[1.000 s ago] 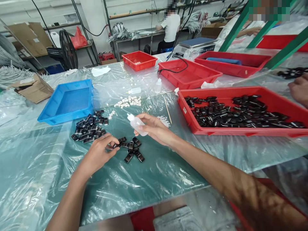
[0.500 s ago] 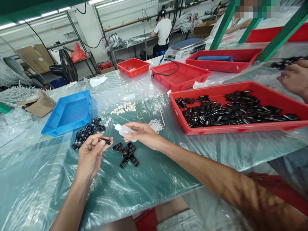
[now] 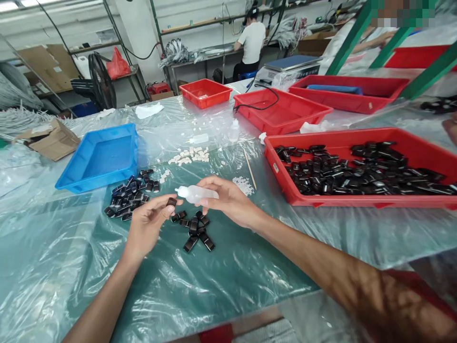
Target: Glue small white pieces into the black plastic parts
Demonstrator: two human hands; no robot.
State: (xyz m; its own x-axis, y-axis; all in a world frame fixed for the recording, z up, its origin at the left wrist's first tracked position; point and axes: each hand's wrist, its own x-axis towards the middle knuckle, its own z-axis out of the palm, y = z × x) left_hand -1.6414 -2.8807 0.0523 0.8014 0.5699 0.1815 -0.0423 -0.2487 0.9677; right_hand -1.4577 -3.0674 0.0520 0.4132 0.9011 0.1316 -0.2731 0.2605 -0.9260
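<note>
A small black plastic piece [image 3: 171, 202] is pinched in the left hand [image 3: 148, 226]; a translucent squeeze bottle [image 3: 197, 193] is gripped by the right hand [image 3: 228, 200], nozzle aimed at it, above loose black pieces [image 3: 194, 228] on the plastic-covered green table [image 3: 214, 271]

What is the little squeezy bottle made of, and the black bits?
The bottle in the right hand looks like soft, cloudy plastic: milky and see-through. The small black piece in the left hand seems glossy hard plastic: it glints.
</note>
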